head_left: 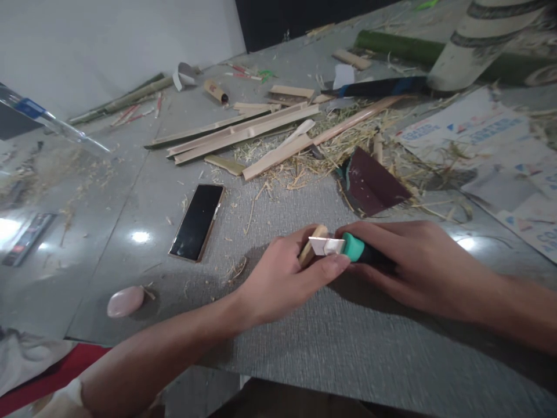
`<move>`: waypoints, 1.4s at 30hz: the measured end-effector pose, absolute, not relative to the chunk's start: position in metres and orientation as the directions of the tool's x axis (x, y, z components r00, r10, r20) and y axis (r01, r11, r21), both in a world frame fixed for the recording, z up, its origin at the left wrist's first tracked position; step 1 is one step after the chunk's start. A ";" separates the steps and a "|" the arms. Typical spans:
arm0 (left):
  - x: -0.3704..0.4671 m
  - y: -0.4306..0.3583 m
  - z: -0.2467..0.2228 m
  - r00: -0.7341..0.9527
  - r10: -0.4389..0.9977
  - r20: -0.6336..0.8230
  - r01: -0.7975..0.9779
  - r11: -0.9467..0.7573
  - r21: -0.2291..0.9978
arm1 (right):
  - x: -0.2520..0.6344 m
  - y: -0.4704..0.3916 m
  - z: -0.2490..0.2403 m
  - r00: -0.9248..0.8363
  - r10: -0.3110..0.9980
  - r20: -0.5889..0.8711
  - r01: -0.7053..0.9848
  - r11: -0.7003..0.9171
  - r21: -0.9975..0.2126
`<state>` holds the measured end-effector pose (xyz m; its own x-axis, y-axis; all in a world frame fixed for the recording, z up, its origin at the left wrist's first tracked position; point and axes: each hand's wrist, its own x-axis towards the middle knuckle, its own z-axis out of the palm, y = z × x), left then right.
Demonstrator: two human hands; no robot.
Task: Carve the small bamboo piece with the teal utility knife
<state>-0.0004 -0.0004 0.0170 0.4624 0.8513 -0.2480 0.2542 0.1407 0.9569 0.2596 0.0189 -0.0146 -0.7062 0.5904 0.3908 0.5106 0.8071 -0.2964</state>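
Observation:
My right hand (418, 261) is wrapped round a utility knife (354, 248) with a teal collar and a black handle. Its short, wide blade points left, toward my left hand (285, 276). Between the fingers of that left hand is a small pale bamboo piece (312, 244), and the blade lies over its edge. My left thumb reaches across to the knife, close beside the blade and collar. Most of the knife's handle is hidden inside my right hand.
Split bamboo strips (243, 136) and shavings (296, 165) lie ahead, beside a dark red curved piece (374, 183). A phone (197, 222) and a pinkish oval object (125, 301) lie to the left. Printed sheets (478, 125) and a green bamboo pole (400, 49) are at the right.

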 end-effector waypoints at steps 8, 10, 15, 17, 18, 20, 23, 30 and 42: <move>-0.002 0.001 0.018 0.461 0.842 -0.281 0.280 0.163 0.946 | 0.260 0.016 -0.019 -0.676 0.631 0.380 0.537 0.775 -0.332; -0.001 0.001 0.017 0.458 0.843 -0.282 0.283 0.162 0.945 | 0.260 0.016 -0.021 -0.675 0.635 0.375 0.529 0.772 -0.354; 0.000 0.000 0.020 0.436 0.854 -0.284 0.309 0.155 0.938 | 0.261 0.014 -0.022 -0.660 0.656 0.366 0.533 0.752 -0.388; 0.000 -0.001 0.022 0.421 0.861 -0.286 0.338 0.144 0.930 | 0.261 0.014 -0.021 -0.667 0.649 0.365 0.519 0.757 -0.397; 0.000 -0.001 0.022 0.419 0.864 -0.280 0.350 0.131 0.928 | 0.261 0.014 -0.020 -0.667 0.650 0.364 0.517 0.756 -0.401; 0.000 -0.001 0.022 0.425 0.865 -0.268 0.362 0.110 0.926 | 0.261 0.015 -0.019 -0.669 0.649 0.363 0.516 0.756 -0.402; 0.000 -0.001 0.020 0.447 0.862 -0.239 0.334 0.087 0.938 | 0.261 0.016 -0.017 -0.682 0.628 0.373 0.504 0.775 -0.382; -0.001 -0.003 0.017 0.462 0.860 -0.216 0.360 0.041 0.932 | 0.259 0.015 -0.014 -0.681 0.599 0.421 0.503 0.801 -0.326; 0.000 -0.010 0.018 0.399 0.914 -0.072 0.348 -0.078 0.934 | 0.252 0.004 -0.004 -0.618 0.679 0.396 0.543 0.734 -0.409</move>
